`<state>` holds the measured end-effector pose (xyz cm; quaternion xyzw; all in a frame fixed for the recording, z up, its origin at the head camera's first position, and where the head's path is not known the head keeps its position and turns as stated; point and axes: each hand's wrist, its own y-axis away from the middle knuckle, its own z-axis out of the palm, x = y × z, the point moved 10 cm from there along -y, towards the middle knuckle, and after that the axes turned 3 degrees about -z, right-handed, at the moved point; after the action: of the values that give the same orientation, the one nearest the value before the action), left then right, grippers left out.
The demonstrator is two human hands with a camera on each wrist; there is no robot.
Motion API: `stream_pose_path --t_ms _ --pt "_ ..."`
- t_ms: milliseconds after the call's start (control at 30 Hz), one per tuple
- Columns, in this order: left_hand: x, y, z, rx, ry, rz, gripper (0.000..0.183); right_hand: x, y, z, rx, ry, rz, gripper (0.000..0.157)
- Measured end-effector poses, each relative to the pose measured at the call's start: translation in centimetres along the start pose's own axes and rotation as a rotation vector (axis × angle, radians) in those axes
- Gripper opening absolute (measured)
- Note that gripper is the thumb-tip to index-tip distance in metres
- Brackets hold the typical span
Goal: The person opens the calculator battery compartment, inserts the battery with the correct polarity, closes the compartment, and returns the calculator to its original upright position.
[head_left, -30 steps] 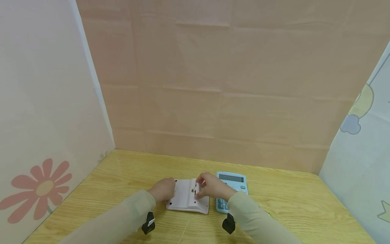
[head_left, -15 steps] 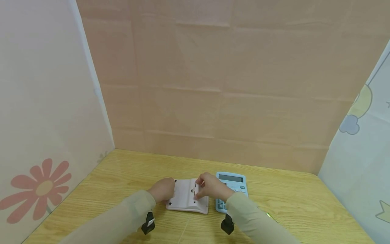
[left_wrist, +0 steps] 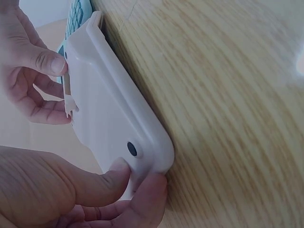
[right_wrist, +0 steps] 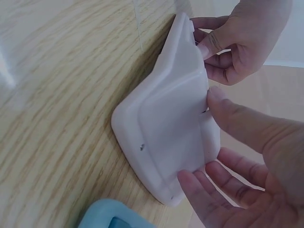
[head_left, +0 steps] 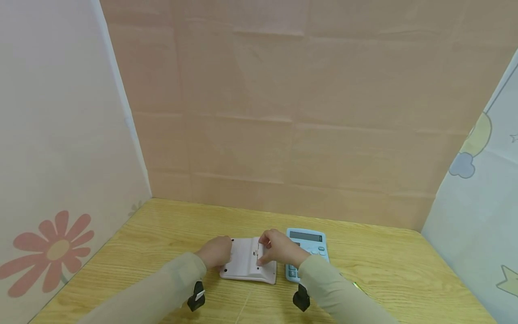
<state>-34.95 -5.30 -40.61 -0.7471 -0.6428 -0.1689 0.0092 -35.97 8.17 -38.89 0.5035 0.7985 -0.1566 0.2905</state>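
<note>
A pale pink calculator (head_left: pixel 243 258) lies face down on the table, its raised back with a battery slot turned up. My left hand (head_left: pixel 216 252) grips its left edge, thumb on the back near a black rubber foot (left_wrist: pixel 132 149) and a finger against the side. Over the slot, my right hand (head_left: pixel 281 247) pinches a small pink battery cover (left_wrist: pixel 71 105) between thumb and fingers. A tab on the cover shows in the left wrist view, at the slot's edge. The right hand hides much of the cover in the head view.
A light blue calculator (head_left: pixel 305 236) lies face up just right of the pink one, partly under the right hand and sleeve. A thin green item (head_left: pixel 357 285) peeks out beside the right sleeve. Cloth-covered walls (head_left: pixel 283 135) enclose the wooden table (head_left: pixel 388 261).
Both hands keep their holds and barely move. The dark gap at the slot beside the battery cover looks slightly smaller, and a little more of the green item shows.
</note>
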Motion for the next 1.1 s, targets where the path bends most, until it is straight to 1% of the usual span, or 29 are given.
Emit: stream_pose_path --t_ms 167,333,500,700,867,1100 --pt "-0.10 -0.03 -0.07 0.001 0.007 -0.006 0.023 -0.35 0.06 -0.01 -0.011 0.021 -0.018 0.047" --pt "-0.15 -0.16 -0.04 0.005 0.000 -0.007 0.019 -0.54 0.10 0.01 -0.022 0.035 -0.015 0.046" --pt "-0.23 -0.32 0.11 0.000 0.005 -0.009 0.019 -0.61 -0.12 0.09 -0.027 0.063 -0.013 0.046" --pt "-0.27 -0.46 0.24 -0.006 0.008 -0.008 0.018 -0.42 -0.23 0.24 -0.027 0.066 -0.004 0.047" --pt "-0.27 -0.44 0.16 0.001 0.005 0.000 0.020 -0.61 -0.29 0.27 -0.028 0.073 -0.011 0.047" --pt "-0.12 -0.29 0.00 0.005 -0.004 0.011 0.018 -0.81 -0.29 0.29 -0.030 0.085 -0.011 0.046"
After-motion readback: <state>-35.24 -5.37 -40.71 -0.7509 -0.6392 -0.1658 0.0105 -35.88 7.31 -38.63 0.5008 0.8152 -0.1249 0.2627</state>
